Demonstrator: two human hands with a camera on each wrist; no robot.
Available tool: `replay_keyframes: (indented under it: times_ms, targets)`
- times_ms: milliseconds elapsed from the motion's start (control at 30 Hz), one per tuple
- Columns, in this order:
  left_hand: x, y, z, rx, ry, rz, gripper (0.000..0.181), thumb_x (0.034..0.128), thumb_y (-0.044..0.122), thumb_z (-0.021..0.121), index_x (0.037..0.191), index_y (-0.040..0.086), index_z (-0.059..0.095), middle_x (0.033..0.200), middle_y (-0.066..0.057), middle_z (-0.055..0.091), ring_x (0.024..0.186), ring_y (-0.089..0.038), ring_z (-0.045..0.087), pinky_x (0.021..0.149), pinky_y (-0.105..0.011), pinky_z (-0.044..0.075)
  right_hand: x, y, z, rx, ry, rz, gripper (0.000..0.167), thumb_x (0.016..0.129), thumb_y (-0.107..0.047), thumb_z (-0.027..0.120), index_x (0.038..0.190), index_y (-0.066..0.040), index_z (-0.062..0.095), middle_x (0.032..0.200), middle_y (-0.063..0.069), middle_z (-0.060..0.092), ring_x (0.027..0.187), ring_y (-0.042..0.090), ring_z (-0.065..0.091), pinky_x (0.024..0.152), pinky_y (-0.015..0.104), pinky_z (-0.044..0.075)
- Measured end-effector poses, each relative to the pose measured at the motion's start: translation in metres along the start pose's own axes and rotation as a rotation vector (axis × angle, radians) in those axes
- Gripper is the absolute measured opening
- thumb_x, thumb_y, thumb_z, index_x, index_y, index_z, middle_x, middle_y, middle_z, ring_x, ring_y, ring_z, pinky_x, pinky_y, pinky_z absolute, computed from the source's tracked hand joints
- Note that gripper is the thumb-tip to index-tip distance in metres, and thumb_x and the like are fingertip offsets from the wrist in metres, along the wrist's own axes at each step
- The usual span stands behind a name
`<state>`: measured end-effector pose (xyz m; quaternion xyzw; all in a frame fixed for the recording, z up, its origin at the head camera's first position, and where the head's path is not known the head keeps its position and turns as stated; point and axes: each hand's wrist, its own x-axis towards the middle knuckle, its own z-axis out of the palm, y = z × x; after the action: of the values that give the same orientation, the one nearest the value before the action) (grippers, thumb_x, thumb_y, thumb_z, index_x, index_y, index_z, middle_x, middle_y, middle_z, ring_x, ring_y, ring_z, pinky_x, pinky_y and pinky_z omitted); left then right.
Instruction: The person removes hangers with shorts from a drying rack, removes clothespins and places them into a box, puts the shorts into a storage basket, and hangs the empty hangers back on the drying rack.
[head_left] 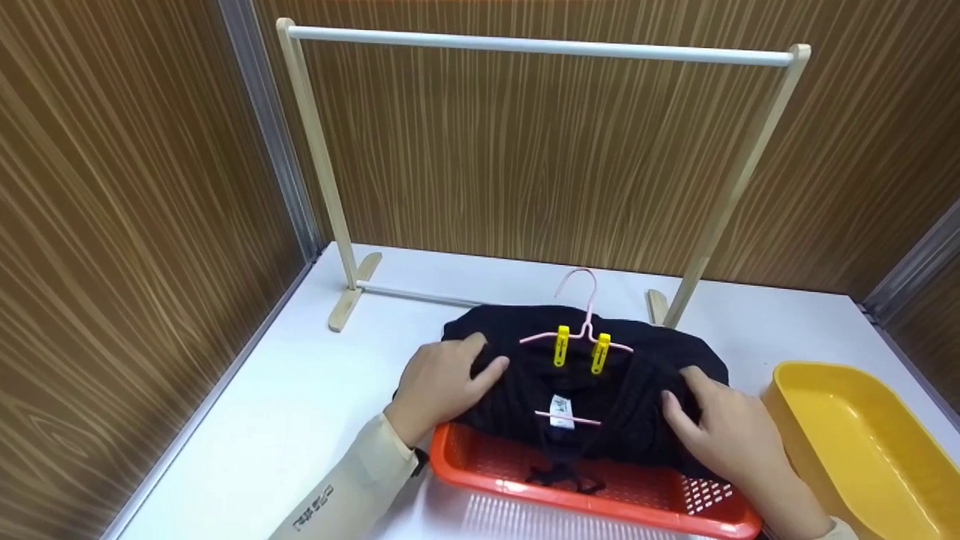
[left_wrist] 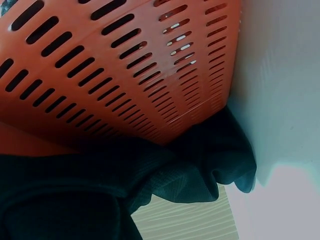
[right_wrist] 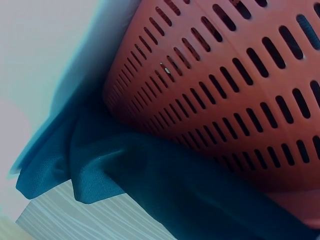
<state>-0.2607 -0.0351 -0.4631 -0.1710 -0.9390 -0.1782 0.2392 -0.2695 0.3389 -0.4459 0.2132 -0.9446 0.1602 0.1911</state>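
Observation:
A black top (head_left: 637, 427) with a white neck label (head_left: 561, 412) lies across the red basket (head_left: 517, 489). The pink hanger (head_left: 589, 309) sits in its neck opening, hook upward, with two yellow clips (head_left: 562, 346) on its arms. The hanger's lower bar crosses the label. My left hand (head_left: 444, 380) grips the cloth at the left shoulder, thumb toward the neck. On the other side, my right hand (head_left: 724, 424) holds the right shoulder between thumb and fingers. Both wrist views show dark cloth (left_wrist: 200, 165) drooping beside the basket's slotted wall (right_wrist: 200, 85); the hands are out of those views.
A wooden rack with a white top rail (head_left: 540, 46) stands behind the basket. To the right is a yellow tub (head_left: 810, 420), close to my right forearm. Wood-grain panels (head_left: 480, 165) enclose the white table (head_left: 247, 420) at the back and sides.

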Motion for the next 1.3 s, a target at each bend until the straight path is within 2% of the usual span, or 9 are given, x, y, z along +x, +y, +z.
replay_keyframes:
  times_ms: [367,600,1033,1167,1300]
  targets:
    - [-0.001,0.0,0.0,-0.009,-0.02,-0.013,0.042,0.1021,0.052,0.056,0.079,0.018,0.05,0.056,0.007,0.036,0.048,-0.012,0.043,0.049,-0.029,0.032,-0.001,0.0,0.002,0.003,0.0,-0.001,0.019,0.095,-0.028,0.068,0.096,-0.012,0.059,0.063,0.005,0.056,0.054,0.022,0.053,0.049,0.042,0.037]
    - [-0.001,0.001,-0.001,-0.001,0.0,-0.018,0.043,0.1015,0.052,0.056,0.076,0.018,0.048,0.055,0.008,0.034,0.047,-0.013,0.041,0.048,-0.031,0.031,-0.001,0.002,0.003,0.007,0.039,-0.028,0.019,0.093,-0.027,0.069,0.094,-0.012,0.058,0.061,0.004,0.054,0.052,0.024,0.053,0.048,0.045,0.037]
    - [-0.001,0.001,0.0,0.006,0.022,-0.011,0.043,0.1013,0.052,0.056,0.076,0.018,0.046,0.054,0.007,0.035,0.046,-0.013,0.041,0.048,-0.03,0.03,0.0,0.003,0.001,0.001,0.034,-0.034,0.019,0.093,-0.028,0.069,0.098,-0.012,0.061,0.064,0.006,0.058,0.054,0.025,0.056,0.049,0.046,0.039]
    - [0.0,0.003,-0.002,0.016,-0.015,-0.005,0.042,0.1021,0.05,0.056,0.078,0.017,0.049,0.055,0.006,0.037,0.047,-0.013,0.043,0.048,-0.031,0.033,-0.001,0.004,0.002,0.042,0.108,-0.055,0.023,0.09,-0.023,0.072,0.106,-0.008,0.064,0.077,0.013,0.068,0.063,0.031,0.064,0.055,0.053,0.047]
    - [0.001,0.008,-0.01,0.048,-0.133,-0.002,0.04,0.1038,0.049,0.054,0.09,0.011,0.057,0.065,0.001,0.053,0.058,-0.02,0.058,0.056,-0.038,0.047,-0.002,0.007,0.006,0.104,0.171,-0.068,0.031,0.089,-0.016,0.072,0.116,-0.004,0.065,0.096,0.017,0.074,0.082,0.037,0.071,0.071,0.058,0.052]
